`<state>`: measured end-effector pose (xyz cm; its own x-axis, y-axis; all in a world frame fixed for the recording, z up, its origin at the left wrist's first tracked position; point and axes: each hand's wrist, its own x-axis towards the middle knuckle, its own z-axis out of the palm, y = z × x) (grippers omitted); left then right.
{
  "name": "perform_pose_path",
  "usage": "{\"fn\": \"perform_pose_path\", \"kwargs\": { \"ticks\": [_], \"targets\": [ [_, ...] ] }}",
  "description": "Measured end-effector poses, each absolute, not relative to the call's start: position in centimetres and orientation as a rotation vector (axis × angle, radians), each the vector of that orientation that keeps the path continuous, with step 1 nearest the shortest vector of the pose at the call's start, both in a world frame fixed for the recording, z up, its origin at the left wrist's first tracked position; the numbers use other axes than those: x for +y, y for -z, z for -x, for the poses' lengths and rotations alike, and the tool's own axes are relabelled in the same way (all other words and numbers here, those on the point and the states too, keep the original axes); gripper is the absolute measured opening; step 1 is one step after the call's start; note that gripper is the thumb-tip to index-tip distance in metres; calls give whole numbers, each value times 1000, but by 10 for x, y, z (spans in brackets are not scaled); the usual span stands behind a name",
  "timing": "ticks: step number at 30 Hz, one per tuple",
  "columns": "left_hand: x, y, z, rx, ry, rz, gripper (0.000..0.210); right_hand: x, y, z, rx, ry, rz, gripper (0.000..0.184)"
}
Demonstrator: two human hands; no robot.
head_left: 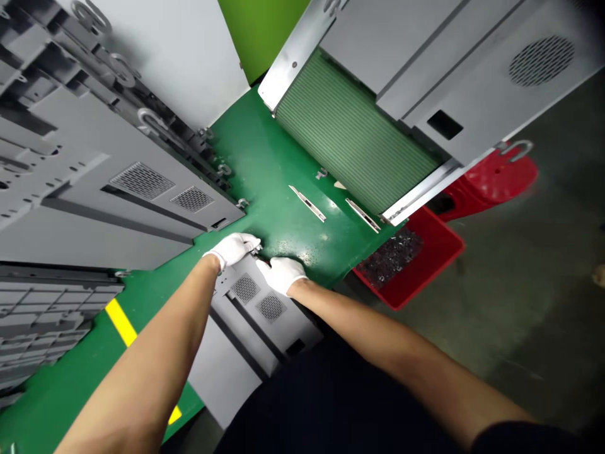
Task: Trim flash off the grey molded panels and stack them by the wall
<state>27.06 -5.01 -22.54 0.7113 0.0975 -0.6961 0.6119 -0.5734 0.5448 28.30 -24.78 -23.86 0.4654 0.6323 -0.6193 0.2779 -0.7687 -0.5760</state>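
Both hands are gloved in white and sit close together at the far edge of the near gray panel. The left hand point(231, 250) has its fingers drawn in, thumb and fingertips nearly together at a small metal piece point(258, 248) on that edge; whether the piece is actually gripped cannot be told. The right hand point(284, 275) is just to the right, half curled, its thumb reaching toward the same spot and its fingers bent over the panel's edge — any item beneath them is hidden.

The near gray panel point(248, 337) lies at the near side of the green table point(265, 170), against the person's dark clothing, with two mesh grilles and long dark grooves facing up. More gray panels point(165, 217) stand to the left, metal hooks along their edges.

Farther off, two thin pale strips point(309, 205) lie apart on the table, near a loose metal clip point(322, 173). Beyond them, at the far right, a large gray panel point(425, 69) rests above a ribbed green surface point(352, 129). A red bin point(425, 275) of small metal parts point(392, 255) stands right of the table, a red seat point(503, 176) behind it.
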Motion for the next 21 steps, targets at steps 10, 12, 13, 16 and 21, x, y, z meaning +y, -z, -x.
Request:
{"fn": "perform_pose_path", "kwargs": {
  "ticks": [10,12,13,16,21],
  "targets": [
    [-44,237,-271,548,776,-2135,50,-247,239,-309,-1095,-1231,2311,76],
    [-44,237,-271,542,761,-2153,51,-247,239,-312,-1107,-1229,2315,78],
    [-44,236,-271,537,757,-2154,52,-247,238,-311,-1076,-1235,2324,79],
    [-44,233,-271,527,751,-2136,53,-245,235,-301,-892,-1266,2351,77],
    [-47,231,-273,536,767,-2119,49,-239,232,-288,-834,-1235,2377,80]
  ]
}}
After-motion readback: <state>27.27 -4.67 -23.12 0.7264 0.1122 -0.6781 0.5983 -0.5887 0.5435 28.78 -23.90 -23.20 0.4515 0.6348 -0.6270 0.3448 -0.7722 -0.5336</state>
